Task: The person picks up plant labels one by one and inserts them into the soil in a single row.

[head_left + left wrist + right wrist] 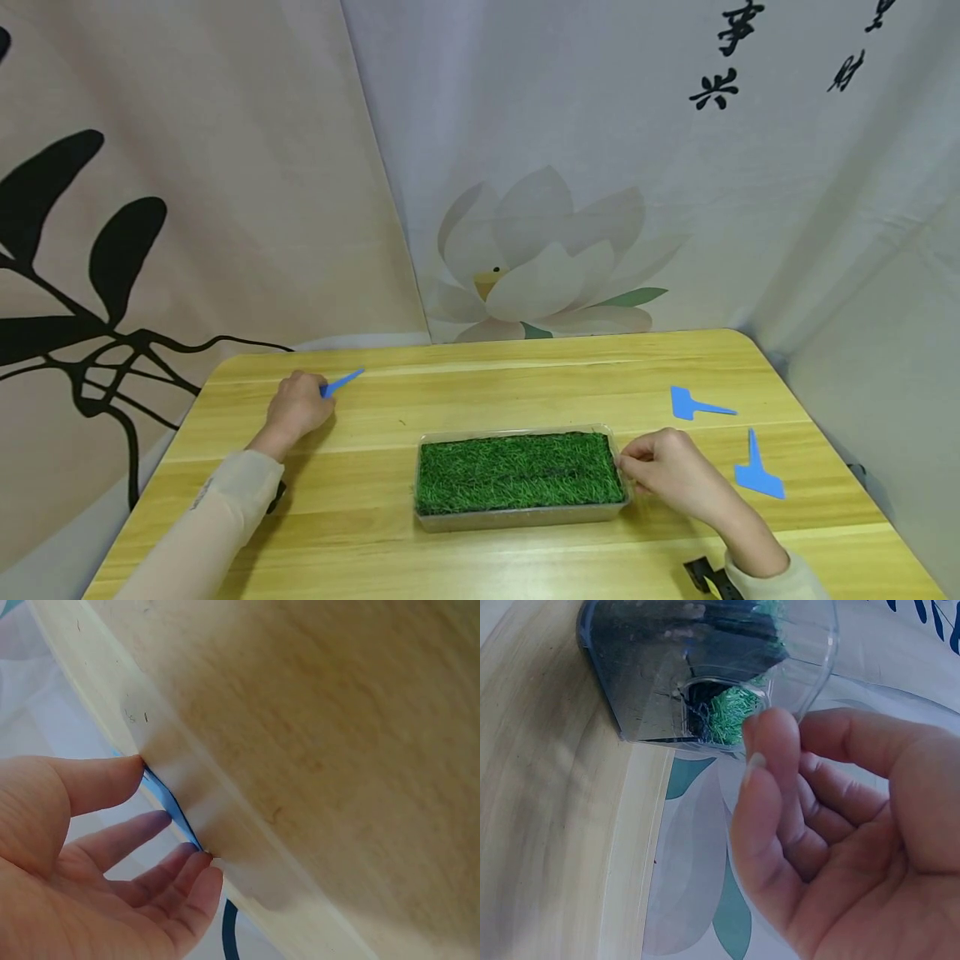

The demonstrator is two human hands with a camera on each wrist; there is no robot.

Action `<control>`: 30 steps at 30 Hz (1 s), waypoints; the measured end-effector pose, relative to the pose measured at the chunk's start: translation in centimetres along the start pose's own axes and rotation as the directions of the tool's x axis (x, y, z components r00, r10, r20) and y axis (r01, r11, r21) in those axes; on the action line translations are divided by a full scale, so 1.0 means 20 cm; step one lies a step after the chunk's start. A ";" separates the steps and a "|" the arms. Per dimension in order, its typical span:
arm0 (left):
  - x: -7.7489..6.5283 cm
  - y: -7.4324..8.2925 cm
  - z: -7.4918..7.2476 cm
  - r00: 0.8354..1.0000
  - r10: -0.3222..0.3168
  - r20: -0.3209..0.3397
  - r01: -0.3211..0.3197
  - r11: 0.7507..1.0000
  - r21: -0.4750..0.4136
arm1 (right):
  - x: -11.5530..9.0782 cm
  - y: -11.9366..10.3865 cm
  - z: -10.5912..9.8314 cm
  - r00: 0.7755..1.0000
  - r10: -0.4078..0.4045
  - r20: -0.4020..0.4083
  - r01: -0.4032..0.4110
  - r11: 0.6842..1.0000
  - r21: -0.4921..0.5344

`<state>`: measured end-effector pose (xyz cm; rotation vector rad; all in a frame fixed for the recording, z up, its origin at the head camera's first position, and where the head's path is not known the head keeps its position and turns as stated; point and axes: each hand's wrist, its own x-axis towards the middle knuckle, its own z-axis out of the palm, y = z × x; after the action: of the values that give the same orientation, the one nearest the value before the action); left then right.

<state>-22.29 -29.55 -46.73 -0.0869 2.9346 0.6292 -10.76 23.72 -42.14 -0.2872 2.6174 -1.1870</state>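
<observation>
Left hand point(300, 406) pinches a blue tag point(343, 381), far left on the table point(337, 533); right hand point(667, 472) grips the clear box point(517, 520) by its rim.
Tag probably light, thin, flexible — best held across its broad head.

Three blue tags point(683, 403) show: one at left, two at right. One clear tub point(516, 518) sits lower centre, on one wooden table point(360, 500). Two hands point(298, 408) appear, plus four black characters point(716, 88) upper right.
</observation>
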 end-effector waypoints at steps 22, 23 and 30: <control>0.02 -0.02 -0.03 0.992 -0.118 -0.055 0.112 0.989 -0.097 | 0.00 0.00 0.00 1.000 0.017 -0.006 -0.017 1.000 0.018; 0.03 -0.02 -0.03 0.991 -0.128 -0.042 0.122 0.985 -0.119 | 0.00 0.00 0.00 1.000 0.017 -0.006 -0.017 1.000 0.017; 0.04 -0.04 -0.05 0.986 -0.167 -0.016 0.161 0.971 -0.177 | 0.00 0.00 0.00 1.000 0.015 -0.003 -0.015 1.000 0.015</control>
<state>-23.25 -30.68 -46.18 -0.3569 2.8553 0.8639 -10.84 23.72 -42.19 -0.2619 2.6074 -1.2029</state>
